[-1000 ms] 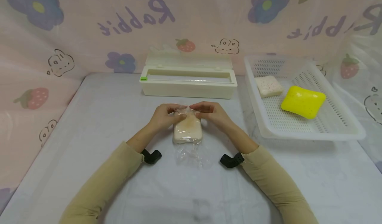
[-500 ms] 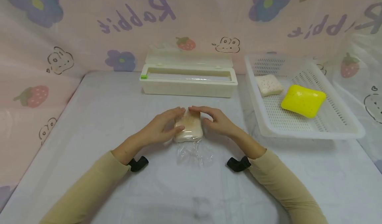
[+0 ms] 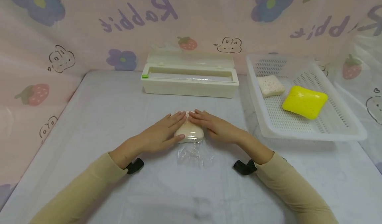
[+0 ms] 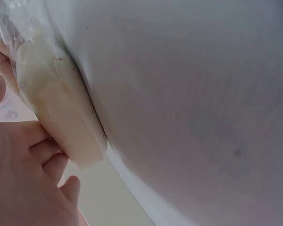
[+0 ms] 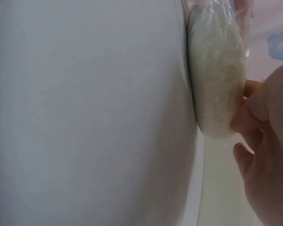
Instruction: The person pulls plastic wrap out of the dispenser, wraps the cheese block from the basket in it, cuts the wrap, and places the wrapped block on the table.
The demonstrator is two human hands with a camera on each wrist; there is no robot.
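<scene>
A cream-coloured bar of soap [image 3: 190, 133], wrapped in clear cling film, lies flat on the white-covered table. Loose film [image 3: 194, 153] spreads from its near edge. My left hand [image 3: 158, 134] lays its straight fingers over the bar's far left part, thumb along the near left side. From the other side my right hand [image 3: 220, 127] rests its extended fingers on the far right part. Both sets of fingertips almost meet over the bar's far end, hiding that part. The left wrist view shows small red specks on the side of the soap [image 4: 66, 101]; the right wrist view shows wrinkled film over the soap [image 5: 217, 70].
Behind the hands stands a cream cling film dispenser [image 3: 191, 88], lid raised, film roll inside. To the right, a white perforated basket [image 3: 313, 136] holds a speckled pale bar [image 3: 270, 85] and a bright yellow bar [image 3: 304, 102]. A printed curtain [image 3: 203, 15] closes the back.
Both hands have let go of the film at the far edge, where they pinched it. Their fingers have straightened and now lie flat over the bar's far end. The bar has stayed in place.
</scene>
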